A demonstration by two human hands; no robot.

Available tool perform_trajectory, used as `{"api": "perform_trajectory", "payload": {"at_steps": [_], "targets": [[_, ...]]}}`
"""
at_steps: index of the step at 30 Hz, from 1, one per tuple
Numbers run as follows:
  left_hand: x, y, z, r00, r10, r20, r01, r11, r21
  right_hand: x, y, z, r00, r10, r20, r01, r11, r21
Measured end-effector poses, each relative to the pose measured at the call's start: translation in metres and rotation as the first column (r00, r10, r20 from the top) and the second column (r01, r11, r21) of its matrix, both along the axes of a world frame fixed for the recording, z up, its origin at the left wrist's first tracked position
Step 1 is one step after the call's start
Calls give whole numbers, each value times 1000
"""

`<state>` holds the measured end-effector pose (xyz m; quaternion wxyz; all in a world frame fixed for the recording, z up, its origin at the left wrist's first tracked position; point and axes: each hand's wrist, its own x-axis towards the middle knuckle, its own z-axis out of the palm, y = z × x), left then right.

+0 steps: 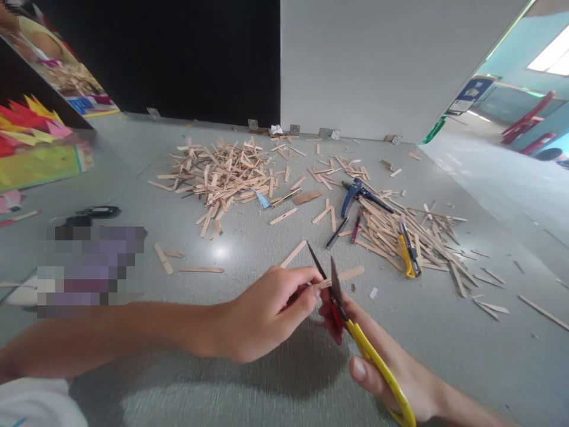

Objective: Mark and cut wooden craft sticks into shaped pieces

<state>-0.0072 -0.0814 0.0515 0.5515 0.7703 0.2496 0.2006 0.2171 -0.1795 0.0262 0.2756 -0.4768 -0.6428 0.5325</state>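
Note:
My left hand (pixel 278 311) pinches a wooden craft stick (pixel 351 274) by its near end, and the stick points to the right. A small slot shows in the stick close to my fingertips. My right hand (pixel 391 362) grips yellow-handled scissors (pixel 367 344), thumb on the yellow handle. The scissor blades are apart, with the craft stick between them. Part of the right fingers is hidden behind the scissors, near a red piece. Another craft stick (pixel 294 254) lies on the surface just beyond my left hand.
A heap of craft sticks (pixel 231 172) lies at the back, another pile (pixel 391 237) at right. Around the right pile are a blue-handled tool (pixel 355 193), a yellow box cutter (pixel 406 252) and a dark pen-like tool (pixel 336 233). Upright panels (pixel 355 65) stand behind; a person (pixel 44 41) is at far left.

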Motion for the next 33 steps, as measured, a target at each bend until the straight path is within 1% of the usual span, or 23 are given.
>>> {"api": "perform_trajectory", "payload": {"at_steps": [6,11,14,17,19,20,22,25,27,33], "targets": [[0,0,-1,998,3,-56,-3,1000,3,3,-3,-5,999,-11,45,10,1000,24],[0,0,1,999,-20,-47,17,998,-67,5,-6,-11,993,-81,83,73,993,96],[1,-2,-1,998,-25,-50,21,996,-92,1,-11,-17,983,-137,125,121,985,123],[1,-5,-3,997,-22,-77,15,995,-96,-5,-21,-21,958,-234,165,213,968,136],[0,-7,-3,996,-30,-83,22,995,-96,-9,-26,-21,938,-293,185,274,954,121],[0,-8,-3,996,-35,-84,26,995,-99,-10,-28,-20,933,-304,193,286,951,118],[0,-9,-2,995,-46,-85,36,992,-118,-12,-26,-16,939,-281,199,257,956,138],[1,-10,-1,995,-52,-82,40,988,-147,-14,-17,-13,970,-174,170,140,971,194],[2,-10,0,996,-48,-76,37,988,-147,-14,-12,-13,982,-122,147,89,973,213],[2,-12,0,996,-37,-76,26,989,-148,-15,-10,-14,981,-121,152,91,977,193]]}}
